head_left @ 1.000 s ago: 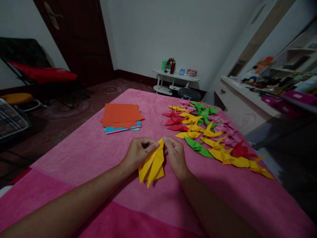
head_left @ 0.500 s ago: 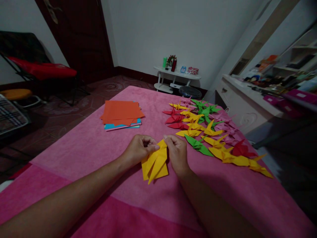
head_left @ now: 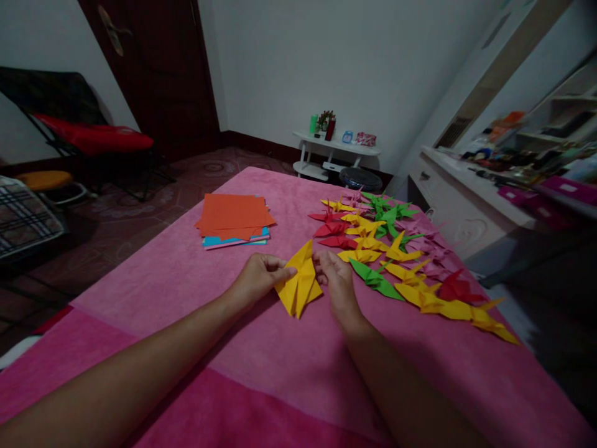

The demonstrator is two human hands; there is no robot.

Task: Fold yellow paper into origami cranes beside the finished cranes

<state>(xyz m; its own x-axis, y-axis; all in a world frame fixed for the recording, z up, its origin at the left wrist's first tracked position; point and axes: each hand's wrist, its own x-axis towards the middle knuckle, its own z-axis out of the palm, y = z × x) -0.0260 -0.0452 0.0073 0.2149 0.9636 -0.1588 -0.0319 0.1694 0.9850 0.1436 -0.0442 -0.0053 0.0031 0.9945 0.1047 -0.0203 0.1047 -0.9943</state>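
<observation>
A partly folded sheet of yellow origami paper (head_left: 301, 280) is held just above the pink cloth, with a pointed flap standing up and pleated points facing me. My left hand (head_left: 263, 274) pinches its left edge, thumb on the front and fingers behind. On the other side, my right hand (head_left: 333, 274) has its fingers bent together against the paper's right edge; its fingertips are partly hidden. Right of that hand lies a green paper crane (head_left: 375, 278), with rows of yellow cranes (head_left: 405, 272), red cranes (head_left: 336, 229) and pink ones beyond.
A stack of orange and blue paper sheets (head_left: 236, 214) lies at the left on the pink cloth (head_left: 168, 280). Behind the table stands a small white shelf (head_left: 336, 142) holding bottles. To the right is a cluttered white dresser (head_left: 457, 205); a red chair (head_left: 97, 137) stands left.
The yellow paper's top flap now points up, and its lower points have drawn upward. My right hand has shifted from the paper's top to its right edge. The view has tilted slightly.
</observation>
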